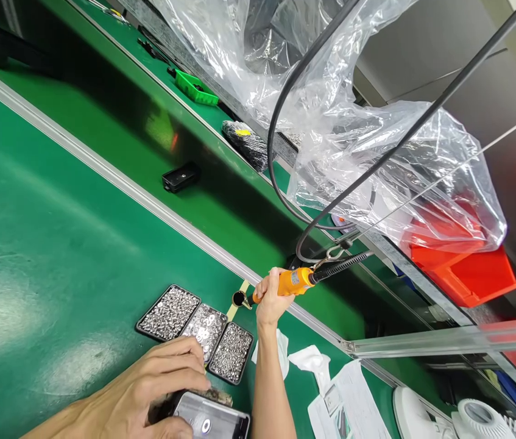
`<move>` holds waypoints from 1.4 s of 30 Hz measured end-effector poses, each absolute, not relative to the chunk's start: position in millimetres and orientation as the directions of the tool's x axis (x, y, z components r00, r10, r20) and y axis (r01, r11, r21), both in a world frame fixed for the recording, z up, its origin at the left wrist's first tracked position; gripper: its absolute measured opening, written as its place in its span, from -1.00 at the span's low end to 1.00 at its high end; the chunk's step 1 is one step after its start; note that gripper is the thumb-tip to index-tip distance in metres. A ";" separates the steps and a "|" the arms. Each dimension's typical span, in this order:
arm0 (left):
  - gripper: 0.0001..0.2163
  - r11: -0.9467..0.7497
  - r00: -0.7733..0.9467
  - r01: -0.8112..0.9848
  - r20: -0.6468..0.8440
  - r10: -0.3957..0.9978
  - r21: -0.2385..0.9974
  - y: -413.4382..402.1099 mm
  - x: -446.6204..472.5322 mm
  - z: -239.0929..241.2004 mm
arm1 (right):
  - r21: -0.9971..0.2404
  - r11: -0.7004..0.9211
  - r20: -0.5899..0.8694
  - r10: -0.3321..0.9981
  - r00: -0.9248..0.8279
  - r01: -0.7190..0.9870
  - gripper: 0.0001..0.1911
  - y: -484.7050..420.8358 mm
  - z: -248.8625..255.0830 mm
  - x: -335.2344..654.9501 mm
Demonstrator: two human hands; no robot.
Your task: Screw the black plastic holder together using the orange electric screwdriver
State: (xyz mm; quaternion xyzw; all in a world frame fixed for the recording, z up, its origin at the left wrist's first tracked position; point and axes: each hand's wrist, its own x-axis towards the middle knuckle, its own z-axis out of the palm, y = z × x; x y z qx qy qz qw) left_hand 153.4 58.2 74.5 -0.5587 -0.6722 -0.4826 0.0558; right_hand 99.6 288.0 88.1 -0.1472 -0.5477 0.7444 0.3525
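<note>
My right hand is closed around an orange electric screwdriver that hangs from a black cable; its tip points left at a small round black part near the aluminium rail. My left hand lies at the bottom, fingers curled over a flat dark device with a shiny grey face, holding it on the green mat. Just beyond the fingers sit three black trays of small silver screws.
A green conveyor belt runs diagonally behind the rail, carrying a small black part. Clear plastic sheeting drapes over red bins at right. Papers and white cloth lie at the bottom, beside a white fan.
</note>
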 end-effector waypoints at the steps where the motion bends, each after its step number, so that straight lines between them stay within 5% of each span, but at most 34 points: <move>1: -0.74 -0.099 -0.362 0.792 0.595 0.718 0.602 57.8 153.6 70.9 | -0.918 -0.153 0.167 0.686 -0.708 -0.365 -0.44 287.6 91.1 100.7; 14: -0.39 -0.124 -0.361 0.649 0.447 0.818 0.751 55.0 154.8 51.7 | -0.896 -0.271 0.117 0.622 -0.774 -0.353 -0.70 259.3 186.5 217.2; 23: -0.35 -0.097 -0.339 0.647 0.400 0.852 0.756 54.4 154.1 54.0 | -0.888 -0.269 0.213 0.478 -0.852 -0.374 -0.79 226.3 154.8 268.7; 37: -0.44 -0.083 -0.347 0.622 0.370 0.862 0.778 54.7 154.5 61.0 | -0.897 -0.230 0.242 0.455 -0.857 -0.376 -0.78 221.2 133.6 276.0; 42: -0.46 -0.066 -0.320 0.622 0.330 0.888 0.780 53.7 154.3 63.3 | -0.899 -0.102 0.347 0.427 -0.835 -0.426 -0.81 213.2 134.0 274.5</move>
